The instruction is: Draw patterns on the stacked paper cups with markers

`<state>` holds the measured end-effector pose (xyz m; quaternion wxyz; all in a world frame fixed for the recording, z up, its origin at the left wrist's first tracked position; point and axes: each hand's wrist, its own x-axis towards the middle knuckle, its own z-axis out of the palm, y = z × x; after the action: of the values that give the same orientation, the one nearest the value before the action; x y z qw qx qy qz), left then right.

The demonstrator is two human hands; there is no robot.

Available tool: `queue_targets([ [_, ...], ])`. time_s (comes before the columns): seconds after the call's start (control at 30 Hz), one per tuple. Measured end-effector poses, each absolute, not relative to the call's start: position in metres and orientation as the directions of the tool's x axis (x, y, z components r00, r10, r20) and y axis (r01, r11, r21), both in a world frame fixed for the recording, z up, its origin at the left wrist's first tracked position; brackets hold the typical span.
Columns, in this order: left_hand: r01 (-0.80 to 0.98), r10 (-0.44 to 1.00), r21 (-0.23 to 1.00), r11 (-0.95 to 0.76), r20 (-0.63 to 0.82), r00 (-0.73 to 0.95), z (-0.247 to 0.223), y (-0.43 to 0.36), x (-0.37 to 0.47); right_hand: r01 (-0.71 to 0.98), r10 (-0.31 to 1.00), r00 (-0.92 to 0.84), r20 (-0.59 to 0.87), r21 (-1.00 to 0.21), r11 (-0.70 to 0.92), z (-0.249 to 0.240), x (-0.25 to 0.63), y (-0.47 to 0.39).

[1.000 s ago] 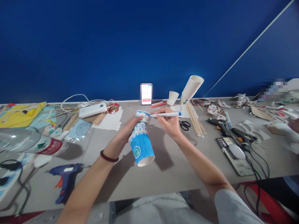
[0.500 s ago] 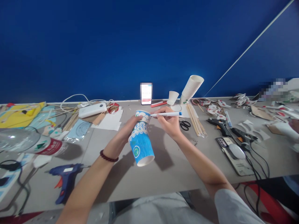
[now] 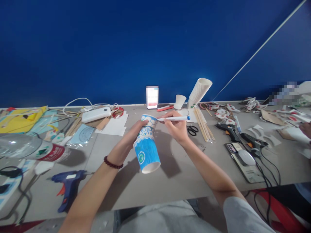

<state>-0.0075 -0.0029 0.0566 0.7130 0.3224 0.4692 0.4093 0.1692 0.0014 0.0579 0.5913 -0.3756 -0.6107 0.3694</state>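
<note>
Joined paper cups (image 3: pixel 148 152), coloured blue with white scallop patterns and a green ring, are tilted with an open mouth facing down toward me. My left hand (image 3: pixel 136 131) grips them around the upper part, its thumb on the patterned side. A white marker with a blue end (image 3: pixel 177 118) is pinched in my right hand (image 3: pixel 177 128). The marker's tip is at the right side of the upper cup, near its rim; whether it touches is too small to tell.
At the back stand a lit phone (image 3: pixel 152 97), a small cup (image 3: pixel 179 101) and a leaning cup stack (image 3: pixel 200 92). Scissors (image 3: pixel 192 130), sticks (image 3: pixel 204 124) and glue guns (image 3: pixel 228 131) lie right. A bottle (image 3: pixel 34 148) and blue glue gun (image 3: pixel 69 184) lie left. Another person's hand (image 3: pixel 305 130) is far right.
The marker has shifted very slightly to the right with my right hand. My left hand and the cups are almost unchanged. The other person's hand at the far right has moved a little.
</note>
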Motion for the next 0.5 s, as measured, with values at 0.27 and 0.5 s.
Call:
queue_targets([
  [0.27, -0.292, 0.883, 0.837, 0.463, -0.407, 0.232, 0.0597, -0.0042, -0.0068, 0.017, 0.884, -0.008, 0.468, -0.883, 0.468, 0.0617, 0.1678, -0.0003],
  [0.5, -0.296, 0.888, 0.841, 0.453, -0.397, 0.233, 0.0615, -0.0052, -0.0049, 0.042, 0.876, -0.029, 0.482, -0.875, 0.483, 0.0628, 0.1685, -0.0006],
])
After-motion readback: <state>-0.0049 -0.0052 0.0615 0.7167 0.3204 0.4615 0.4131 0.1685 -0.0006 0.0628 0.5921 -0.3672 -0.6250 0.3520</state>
